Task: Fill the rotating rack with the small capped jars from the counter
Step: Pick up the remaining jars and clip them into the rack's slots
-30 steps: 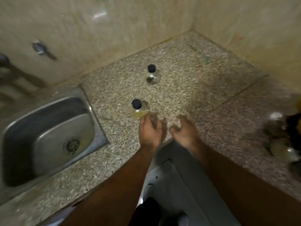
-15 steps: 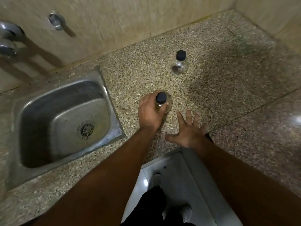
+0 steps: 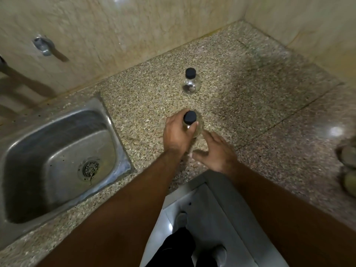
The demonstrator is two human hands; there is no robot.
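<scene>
We see the left hand (image 3: 178, 133) curled round the near jar (image 3: 190, 122), fingers wrapped about its clear glass body just under the black cap, thumb on the side nearest us. The jar stands upright in that grip. We cannot tell whether its base rests on the surface (image 3: 250, 105) or is raised off it, since the hand hides it.

The right hand (image 3: 216, 151) holds nothing. Its fingers are spread and fairly straight, palm down over the surface, fingertips just beside the lower right of the near jar. Whether they touch the glass we cannot tell.

Beyond the hands, the far jar (image 3: 190, 81) stands alone and upright on the speckled stone surface, well apart from the near one and closer to the wall (image 3: 134, 35). It is clear glass with a black cap.

To the left a steel sink (image 3: 108, 120) is sunk into the surface, with a drain at its bottom. Above it a metal tap fitting (image 3: 43, 46) juts from the wall.

At the right edge we see blurred rounded shapes (image 3: 348, 158) that we cannot identify. Below the surface edge are the pale floor (image 3: 208, 209) and a shoe (image 3: 219, 253).
</scene>
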